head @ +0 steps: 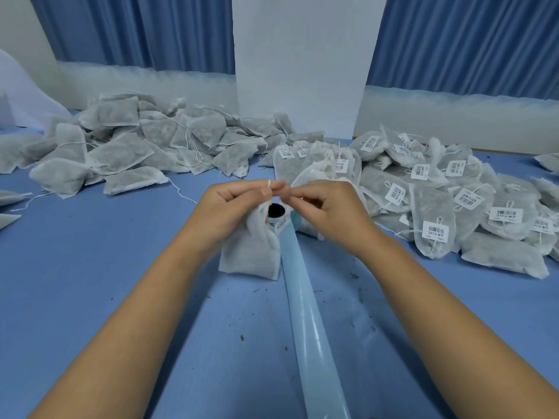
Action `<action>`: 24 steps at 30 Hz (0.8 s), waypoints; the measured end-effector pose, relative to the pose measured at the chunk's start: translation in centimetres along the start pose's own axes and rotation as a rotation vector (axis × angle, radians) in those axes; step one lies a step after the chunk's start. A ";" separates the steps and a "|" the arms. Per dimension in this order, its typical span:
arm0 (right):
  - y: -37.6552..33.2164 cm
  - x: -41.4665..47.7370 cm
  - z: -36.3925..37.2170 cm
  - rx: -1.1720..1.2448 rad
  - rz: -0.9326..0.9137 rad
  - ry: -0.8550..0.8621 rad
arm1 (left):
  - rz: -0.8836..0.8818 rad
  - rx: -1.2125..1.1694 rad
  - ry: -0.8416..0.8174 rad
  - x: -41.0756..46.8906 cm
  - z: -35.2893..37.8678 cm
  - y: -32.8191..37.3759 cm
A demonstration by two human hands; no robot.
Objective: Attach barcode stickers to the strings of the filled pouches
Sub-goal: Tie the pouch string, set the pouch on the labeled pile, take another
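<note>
Pouch (249, 255) looks soft and light, neck bunched in the left hand (233, 204), right hand (329, 213) pinching its thin string (269, 183), the surest hold.

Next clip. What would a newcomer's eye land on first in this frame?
The left hand and right hand meet at centre, fingertips pinching what looks like the string of a white pouch below the left hand. Behind them lie two heaps: an unlabelled pile at back left and a barcode-tagged pile on the right. A pale blue backing strip runs from the sticker roll toward the viewer.
</note>
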State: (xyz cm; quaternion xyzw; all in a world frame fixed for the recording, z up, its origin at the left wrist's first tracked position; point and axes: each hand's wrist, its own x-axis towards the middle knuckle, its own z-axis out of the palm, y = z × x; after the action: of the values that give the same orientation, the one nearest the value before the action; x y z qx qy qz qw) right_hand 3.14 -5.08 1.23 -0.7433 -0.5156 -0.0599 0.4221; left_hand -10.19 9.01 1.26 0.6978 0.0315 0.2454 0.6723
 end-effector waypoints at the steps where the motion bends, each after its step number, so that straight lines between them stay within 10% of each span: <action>1: -0.4 -0.1 0.1 -0.059 -0.026 -0.047 | 0.008 0.036 0.045 0.1 -0.1 -0.1; 13: -2.2 0.1 -1.8 -0.156 -0.143 -0.091 | -0.120 0.503 -0.128 -0.2 -1.0 0.7; 24: -1.2 0.4 -0.8 -0.037 0.129 -0.120 | -0.166 -0.004 -0.220 -0.1 -0.5 0.1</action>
State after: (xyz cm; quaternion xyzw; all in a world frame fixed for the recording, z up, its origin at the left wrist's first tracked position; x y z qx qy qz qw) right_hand 2.63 -5.24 2.62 -0.7849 -0.4896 0.0027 0.3798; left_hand -10.52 9.45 1.34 0.7141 0.0146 0.1108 0.6911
